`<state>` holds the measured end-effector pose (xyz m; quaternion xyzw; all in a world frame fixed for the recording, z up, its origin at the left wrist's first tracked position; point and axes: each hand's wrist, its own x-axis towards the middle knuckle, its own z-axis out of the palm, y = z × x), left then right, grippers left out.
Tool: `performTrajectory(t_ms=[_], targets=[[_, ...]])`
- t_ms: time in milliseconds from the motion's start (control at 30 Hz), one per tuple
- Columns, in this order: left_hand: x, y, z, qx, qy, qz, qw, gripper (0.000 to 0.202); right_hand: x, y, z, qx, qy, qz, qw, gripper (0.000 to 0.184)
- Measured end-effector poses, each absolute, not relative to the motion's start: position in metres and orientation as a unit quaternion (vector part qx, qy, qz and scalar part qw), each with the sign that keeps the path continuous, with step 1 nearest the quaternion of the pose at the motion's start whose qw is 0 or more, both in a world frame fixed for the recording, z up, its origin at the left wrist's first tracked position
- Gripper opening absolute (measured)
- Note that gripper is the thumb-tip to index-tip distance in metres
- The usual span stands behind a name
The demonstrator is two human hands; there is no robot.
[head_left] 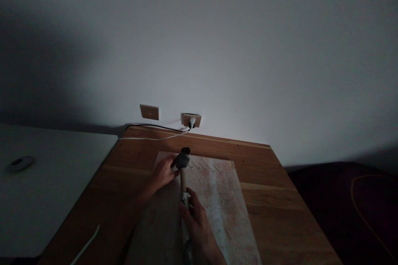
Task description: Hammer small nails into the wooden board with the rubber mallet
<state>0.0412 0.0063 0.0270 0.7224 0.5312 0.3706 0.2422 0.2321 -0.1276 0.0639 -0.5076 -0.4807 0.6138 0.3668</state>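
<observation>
Nearest the lens, wrapped right hand (195, 219) round the wooden handle of hammer (183, 178), about midway along, fingers fully closed. Held hammer pointing away, with its dark head over the far end of board (224, 203) and just beside left hand (163, 173). Drew left fingers in close at the head; could not tell in the dim light whether anything was pinched between them.

Judged hammer stiff and head-heavy, so prone to tip forward in a loose hold. Judged the bare wood handle sure rather than slippery, best taken low for swing and nearer the head for control.

Noted a row of thin marks (205, 166) on board to the right of the head, too small to identify. Laid board flat on brown table (273, 198), with a white surface (46, 173) on the left. Farther back, ran cable (155, 127) along table's rear edge to socket (191, 120), beside switch plate (149, 111) on wall (248, 49).
</observation>
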Motion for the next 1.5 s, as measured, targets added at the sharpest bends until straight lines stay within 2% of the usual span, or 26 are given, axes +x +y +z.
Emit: performTrajectory(t_ms=[200,500,767,933,1033,1200,1400,1500], targets=[[0.041,0.007,0.028,0.723,0.530,0.367,0.249,0.035,0.233,-0.129,0.059,-0.520,-0.493,0.596,0.363,0.067],[0.040,0.010,0.021,0.720,0.533,0.368,0.250,0.030,0.228,-0.125,0.072,-0.516,-0.446,0.628,0.375,0.057],[0.039,0.006,0.028,0.725,0.521,0.367,0.262,0.058,0.224,-0.118,0.074,-0.549,-0.387,0.624,0.399,0.058],[0.041,0.002,0.033,0.725,0.528,0.367,0.248,0.020,0.238,-0.113,0.079,-0.546,-0.367,0.615,0.434,0.051],[0.042,0.002,0.032,0.722,0.523,0.382,0.243,0.009,0.246,-0.112,0.084,-0.551,-0.369,0.609,0.435,0.046],[0.041,0.005,0.029,0.718,0.517,0.394,0.250,0.010,0.248,-0.115,0.085,-0.561,-0.359,0.610,0.428,0.051],[0.041,0.006,0.022,0.708,0.532,0.392,0.248,0.009,0.244,-0.115,0.079,-0.557,-0.367,0.625,0.406,0.072],[0.041,0.007,0.021,0.714,0.528,0.384,0.254,0.009,0.244,-0.115,0.080,-0.560,-0.368,0.627,0.399,0.076]])
